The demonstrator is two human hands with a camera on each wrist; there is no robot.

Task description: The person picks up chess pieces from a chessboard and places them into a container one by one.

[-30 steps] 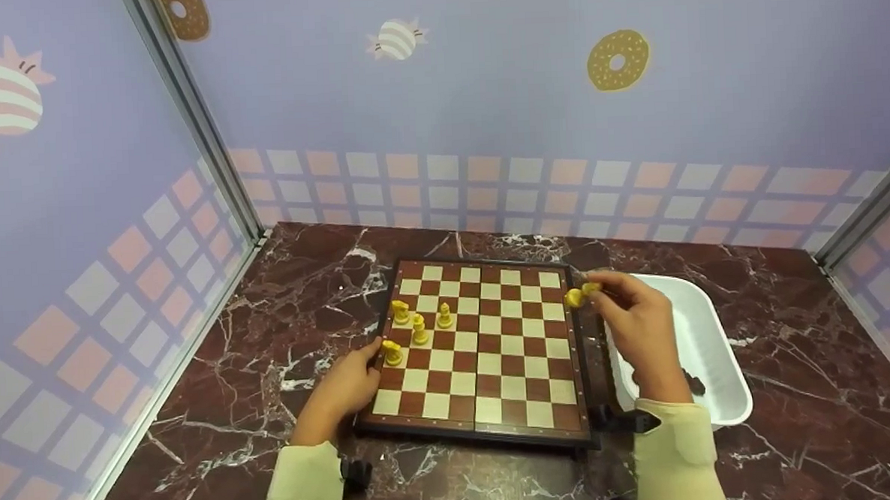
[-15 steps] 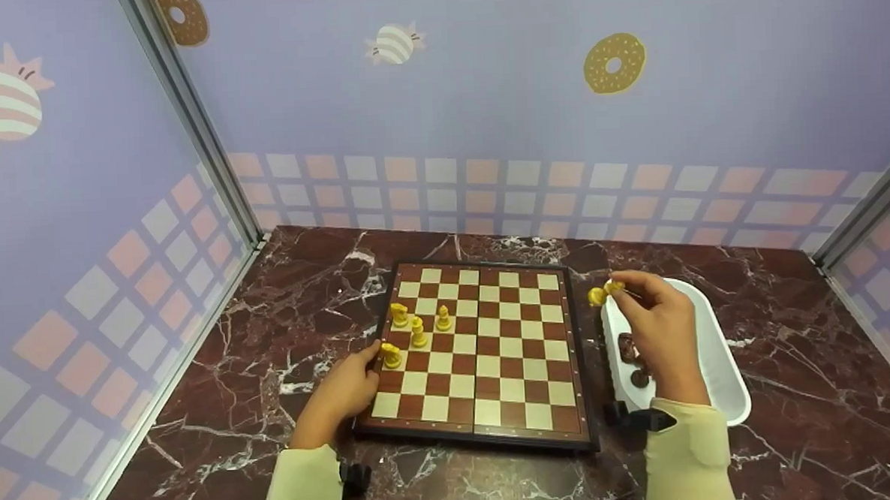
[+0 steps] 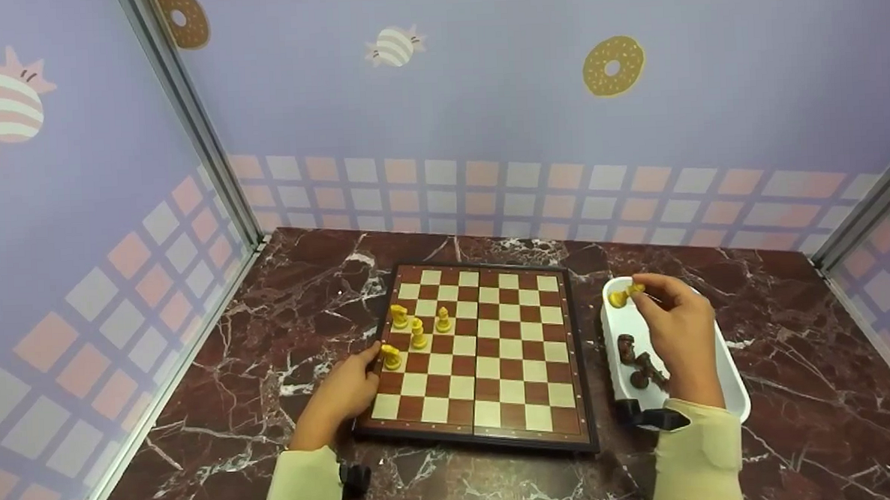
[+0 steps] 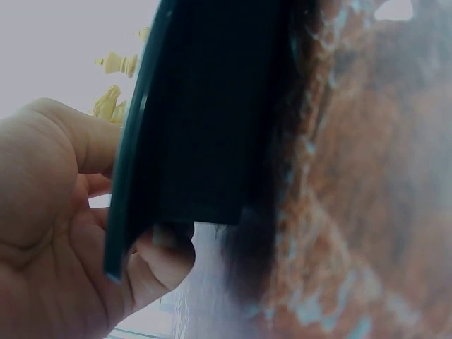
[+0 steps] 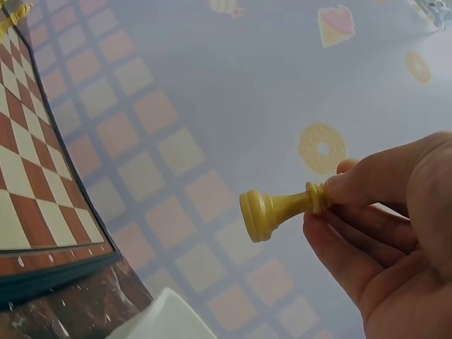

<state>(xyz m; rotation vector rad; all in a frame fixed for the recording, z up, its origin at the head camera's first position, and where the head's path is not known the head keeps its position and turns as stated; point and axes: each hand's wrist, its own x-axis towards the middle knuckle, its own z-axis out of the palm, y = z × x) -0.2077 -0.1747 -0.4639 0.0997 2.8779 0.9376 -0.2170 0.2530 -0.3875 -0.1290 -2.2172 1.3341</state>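
Fingers of our right hand (image 3: 677, 330) pinch a yellow piece (image 3: 618, 297) over the tray (image 3: 729, 388) at right — our left hand (image 3: 342, 393) grips the board (image 3: 487, 353) edge, lower centre.

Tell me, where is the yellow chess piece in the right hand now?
The yellow chess piece is pinched in the right hand, above the white tray's far end, right of the chessboard.

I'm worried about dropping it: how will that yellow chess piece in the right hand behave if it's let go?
The yellow chess piece looks stiff and light, pinched by fingertips alone. Its round base suggests it may roll once sideways, likely inside the white tray.
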